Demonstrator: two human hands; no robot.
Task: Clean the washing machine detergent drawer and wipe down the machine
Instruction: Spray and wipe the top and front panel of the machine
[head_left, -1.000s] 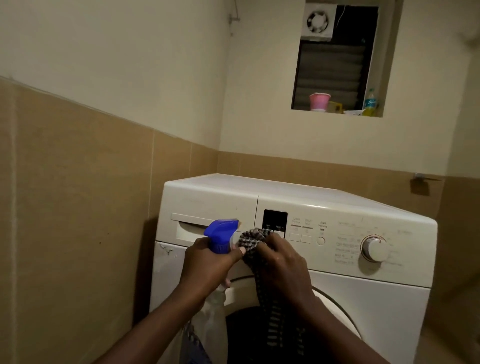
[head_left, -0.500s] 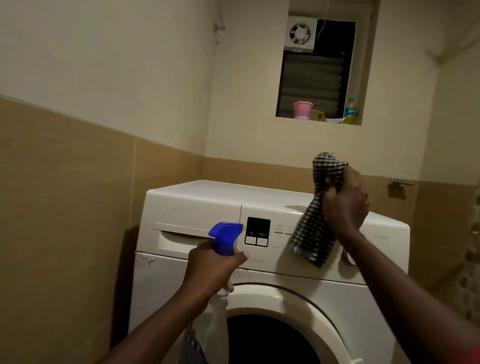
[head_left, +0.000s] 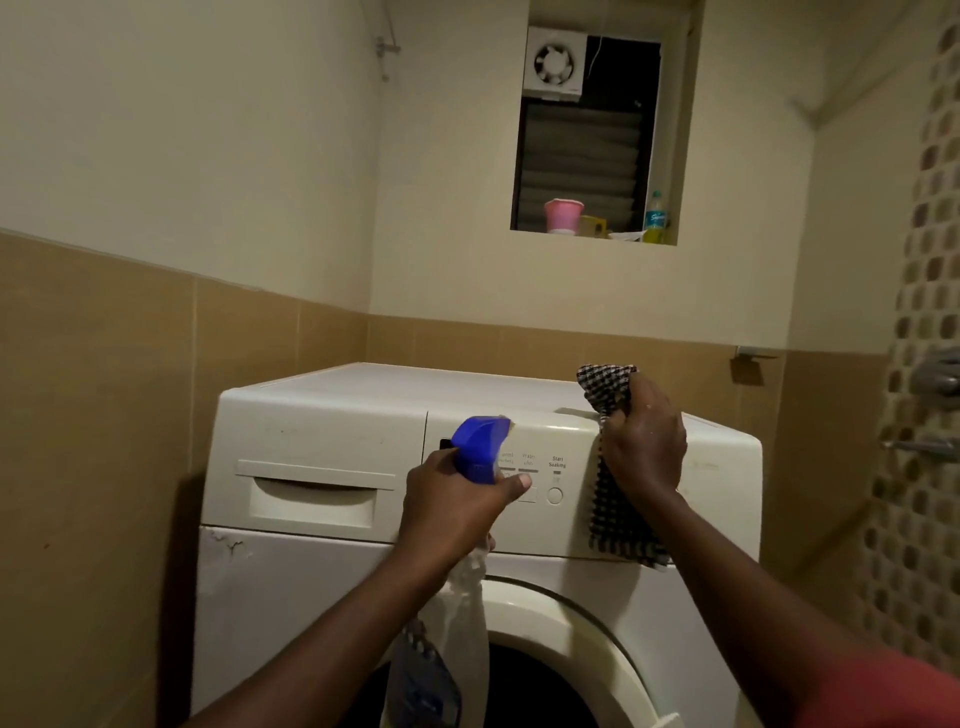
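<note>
I'm wiping machine (head_left: 322, 415) top edge, right hand (head_left: 644, 441) fingers clamping cloth (head_left: 618, 519); left hand (head_left: 452, 504) gripping sprayer (head_left: 480, 441). Aiming for flat, overlapping strokes.

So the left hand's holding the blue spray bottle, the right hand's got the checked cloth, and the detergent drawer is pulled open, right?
No: the head view shows the detergent drawer closed, not pulled open. The spray bottle and checked cloth are as said.
</note>
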